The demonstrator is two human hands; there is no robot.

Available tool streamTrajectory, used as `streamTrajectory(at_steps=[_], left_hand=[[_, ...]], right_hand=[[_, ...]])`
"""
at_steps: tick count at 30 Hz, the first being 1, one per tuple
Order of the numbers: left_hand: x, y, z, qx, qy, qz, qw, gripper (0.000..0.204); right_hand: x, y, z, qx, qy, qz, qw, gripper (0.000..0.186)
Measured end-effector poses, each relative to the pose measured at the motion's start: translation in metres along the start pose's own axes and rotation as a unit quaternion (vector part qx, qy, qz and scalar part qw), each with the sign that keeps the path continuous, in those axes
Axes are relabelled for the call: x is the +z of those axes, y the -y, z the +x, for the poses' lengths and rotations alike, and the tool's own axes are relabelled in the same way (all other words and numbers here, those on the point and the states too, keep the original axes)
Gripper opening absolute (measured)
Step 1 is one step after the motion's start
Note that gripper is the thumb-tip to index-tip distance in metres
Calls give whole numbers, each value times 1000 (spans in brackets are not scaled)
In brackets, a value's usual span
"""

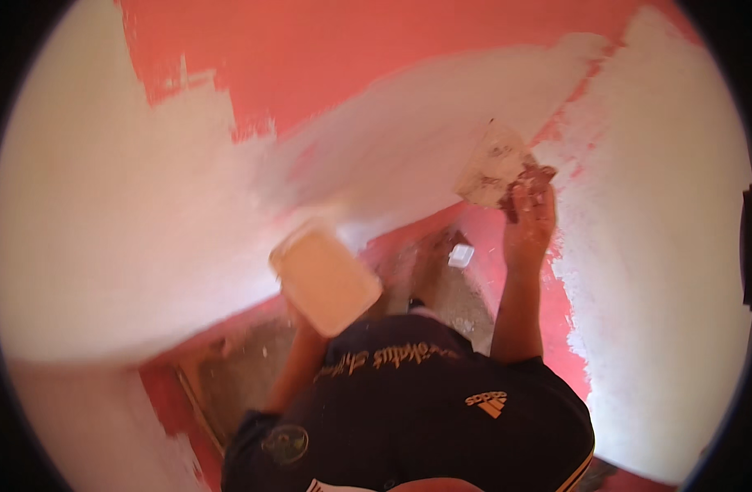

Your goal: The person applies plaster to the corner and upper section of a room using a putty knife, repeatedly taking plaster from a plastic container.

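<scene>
In my right hand (530,217) is a wide, flat spreading blade (492,168), pale and smeared, with a dark reddish, stained grip. My fingers wrap round that grip, and the blade is up against or close to the wall near the corner. Lower and to the left, my left hand (299,318) holds up a pale, rectangular piece with rounded corners (331,283). It looks like a shallow tub or its lid; I cannot tell which. Most of the left hand is hidden beneath it, with only the wrist and forearm showing.
A pink-red wall (351,57) is partly covered by a whitish coat (146,205). It meets another whitish wall (654,246) at a corner on the right. On the brownish floor below lie a small white box-like thing (461,256) and, at left, a long strip along the wall's foot.
</scene>
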State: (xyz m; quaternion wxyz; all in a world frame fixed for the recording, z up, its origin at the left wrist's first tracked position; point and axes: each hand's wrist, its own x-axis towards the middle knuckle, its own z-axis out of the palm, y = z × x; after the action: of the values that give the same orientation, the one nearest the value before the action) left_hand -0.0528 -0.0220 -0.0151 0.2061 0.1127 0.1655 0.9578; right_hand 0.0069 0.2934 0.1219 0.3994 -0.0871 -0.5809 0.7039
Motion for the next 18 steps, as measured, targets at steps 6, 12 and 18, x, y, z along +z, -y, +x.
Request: streamTrajectory(at_steps=[6, 12, 18], left_hand=[[34, 81, 57, -76, -25, -149, 986, 65], [85, 150, 93, -97, -52, -221, 969, 67], [96, 194, 113, -66, -134, -136, 979, 71]], right_hand=[[-13, 12, 21, 74, 129, -46, 988, 31], [-30, 0, 44, 102, 223, -137, 960, 44], [-47, -16, 73, 100, 313, -205, 922, 44]])
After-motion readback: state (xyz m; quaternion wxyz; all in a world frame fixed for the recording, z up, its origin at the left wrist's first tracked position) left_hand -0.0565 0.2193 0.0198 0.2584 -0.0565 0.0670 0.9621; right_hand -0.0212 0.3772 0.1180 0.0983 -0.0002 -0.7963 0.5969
